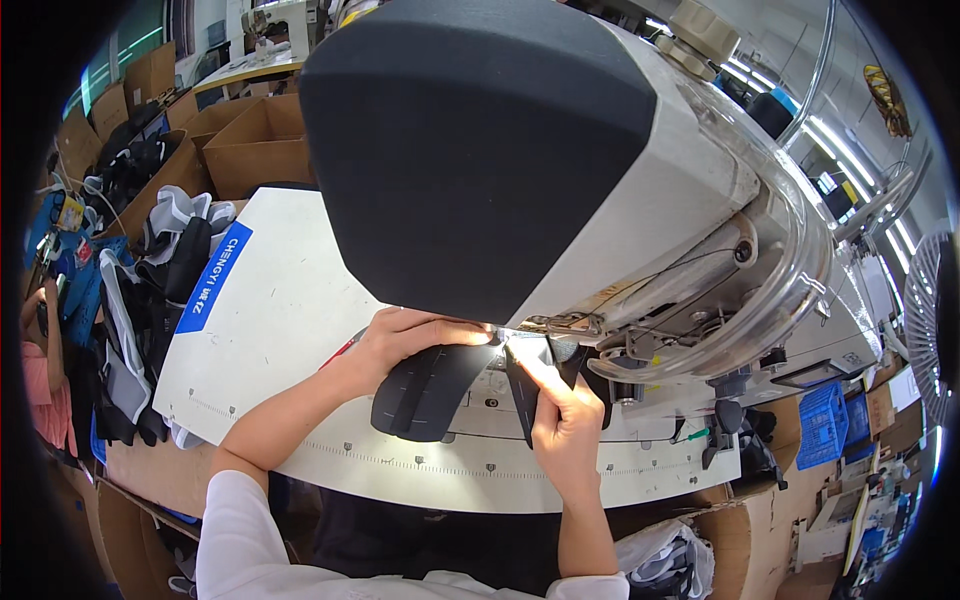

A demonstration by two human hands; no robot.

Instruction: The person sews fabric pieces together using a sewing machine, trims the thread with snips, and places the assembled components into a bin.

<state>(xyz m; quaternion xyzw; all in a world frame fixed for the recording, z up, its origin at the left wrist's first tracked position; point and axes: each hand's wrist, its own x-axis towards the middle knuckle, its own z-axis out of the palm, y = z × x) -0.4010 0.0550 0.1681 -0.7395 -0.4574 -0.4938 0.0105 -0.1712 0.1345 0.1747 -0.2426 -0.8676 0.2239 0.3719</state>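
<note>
A black, padded-looking fabric piece (416, 400) with a seam down its middle lies on the white machine table, its far end at the sewing area under the machine head. My left hand (395, 345) grips that far end, fingers bent over it and pointing right. Across from it, my right hand (568, 415) is closed on a second dark part (521, 392), its index finger stretched toward the lit needle area. Whether the two dark parts join is hidden by the machine head. The sewing machine (480, 150) covers the needle from above.
The white table (270, 270) has a ruler scale along its near edge and a blue label. Black and grey fabric pieces (125, 350) are heaped at the left, with cardboard boxes (262, 140) behind. A blue basket (823, 425) and a fan (935, 330) stand right. Another person's arm (52, 340) shows far left.
</note>
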